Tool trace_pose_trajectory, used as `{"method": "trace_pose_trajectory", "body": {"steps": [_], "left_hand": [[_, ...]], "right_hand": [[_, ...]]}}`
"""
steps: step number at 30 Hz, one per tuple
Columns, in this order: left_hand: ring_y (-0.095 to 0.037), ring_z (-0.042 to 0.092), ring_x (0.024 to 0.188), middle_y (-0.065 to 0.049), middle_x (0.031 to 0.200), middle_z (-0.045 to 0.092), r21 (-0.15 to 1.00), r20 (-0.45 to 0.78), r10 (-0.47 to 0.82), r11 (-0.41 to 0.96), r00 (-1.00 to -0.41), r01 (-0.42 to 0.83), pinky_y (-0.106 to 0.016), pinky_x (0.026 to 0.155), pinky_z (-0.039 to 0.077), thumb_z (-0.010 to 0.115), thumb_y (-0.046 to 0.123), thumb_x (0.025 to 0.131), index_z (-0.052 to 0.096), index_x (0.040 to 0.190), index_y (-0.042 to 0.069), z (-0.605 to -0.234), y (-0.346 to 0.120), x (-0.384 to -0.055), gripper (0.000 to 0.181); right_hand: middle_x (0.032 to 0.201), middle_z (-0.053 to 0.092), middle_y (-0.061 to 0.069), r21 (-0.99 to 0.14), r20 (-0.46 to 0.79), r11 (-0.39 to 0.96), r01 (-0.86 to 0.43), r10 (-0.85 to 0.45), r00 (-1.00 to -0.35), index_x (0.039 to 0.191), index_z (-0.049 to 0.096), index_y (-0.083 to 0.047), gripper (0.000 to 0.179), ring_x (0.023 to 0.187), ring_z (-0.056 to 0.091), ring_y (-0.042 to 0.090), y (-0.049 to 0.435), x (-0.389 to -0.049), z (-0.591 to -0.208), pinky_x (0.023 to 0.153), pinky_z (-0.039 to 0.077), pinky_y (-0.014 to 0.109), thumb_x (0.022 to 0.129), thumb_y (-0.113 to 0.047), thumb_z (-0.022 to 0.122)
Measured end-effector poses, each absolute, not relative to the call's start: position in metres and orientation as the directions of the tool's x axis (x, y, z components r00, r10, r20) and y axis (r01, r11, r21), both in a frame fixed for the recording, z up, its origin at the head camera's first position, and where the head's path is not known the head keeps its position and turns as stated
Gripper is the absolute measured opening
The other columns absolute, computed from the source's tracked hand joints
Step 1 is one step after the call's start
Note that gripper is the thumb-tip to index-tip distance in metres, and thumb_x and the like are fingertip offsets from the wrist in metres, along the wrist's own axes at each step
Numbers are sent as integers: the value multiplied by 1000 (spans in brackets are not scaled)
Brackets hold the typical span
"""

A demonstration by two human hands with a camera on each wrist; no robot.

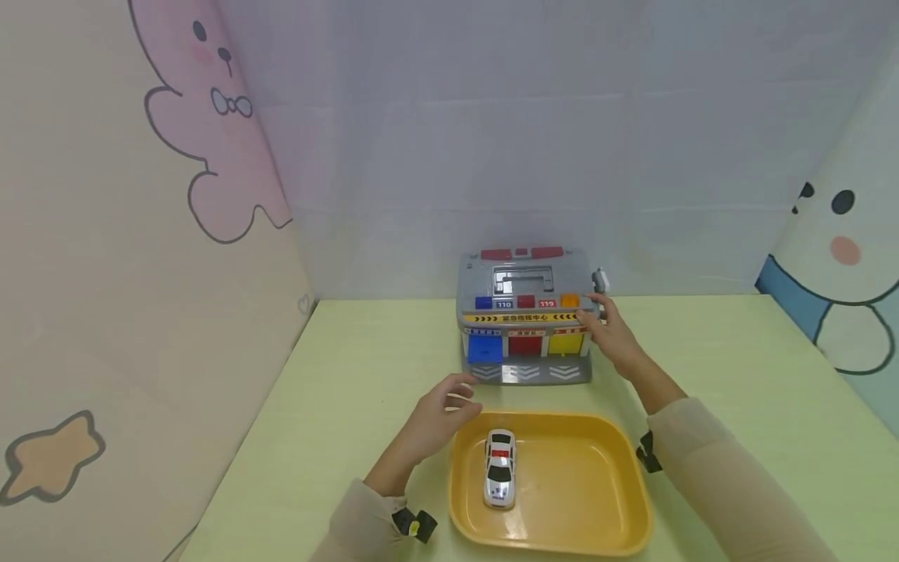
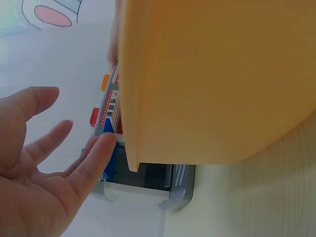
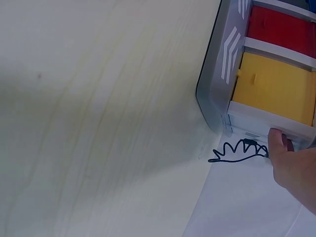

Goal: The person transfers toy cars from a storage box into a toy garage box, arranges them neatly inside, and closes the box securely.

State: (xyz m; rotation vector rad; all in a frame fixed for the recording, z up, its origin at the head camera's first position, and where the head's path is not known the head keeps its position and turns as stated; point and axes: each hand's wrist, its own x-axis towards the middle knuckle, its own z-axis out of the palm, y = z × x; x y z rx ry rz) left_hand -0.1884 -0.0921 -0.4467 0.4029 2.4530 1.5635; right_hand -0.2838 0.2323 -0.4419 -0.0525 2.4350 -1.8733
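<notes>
The toy garage (image 1: 525, 318), a grey emergency-station box with blue, red and yellow doors, stands at the back of the table. Its blue door (image 2: 110, 157) sticks outward as a raised flap. My right hand (image 1: 609, 334) grips the garage's right end, thumb at the front corner by the orange button (image 1: 570, 300). In the right wrist view that thumb (image 3: 277, 142) lies against the side wall beside the yellow door (image 3: 274, 88). My left hand (image 1: 441, 417) hovers with loosely bent fingers and holds nothing, between the garage's front left and the tray's corner.
A yellow tray (image 1: 576, 542) lies in front of the garage, with a white toy police car (image 1: 499, 470) in its left part. A small grey-white piece (image 1: 601, 281) juts from the garage's right side. A pale curtain (image 1: 534, 156) hangs behind the table.
</notes>
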Motion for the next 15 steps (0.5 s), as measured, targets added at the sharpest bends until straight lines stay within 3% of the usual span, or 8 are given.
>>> {"method": "trace_pose_trajectory", "body": {"steps": [9, 15], "left_hand": [[-28, 58, 106, -12, 115, 56, 866, -19, 403, 463, -915, 186, -43, 91, 51, 71, 15, 91, 58, 124, 5, -454, -85, -171, 37], [-22, 57, 104, -4, 110, 56, 808, -54, 445, 545, -894, 222, -37, 93, 50, 77, 19, 86, 62, 120, 9, -457, -76, -160, 38]], "right_hand": [[143, 27, 32, -968, -28, 252, 6, -82, -996, 155, 9, -9, 67, 129, 34, 45, 231, -282, -441, 111, 24, 56, 104, -37, 44], [143, 24, 35, -972, -48, 235, 24, -94, -994, 154, 8, -4, 64, 130, 31, 49, 229, -275, -428, 111, 22, 58, 105, -28, 44]]}}
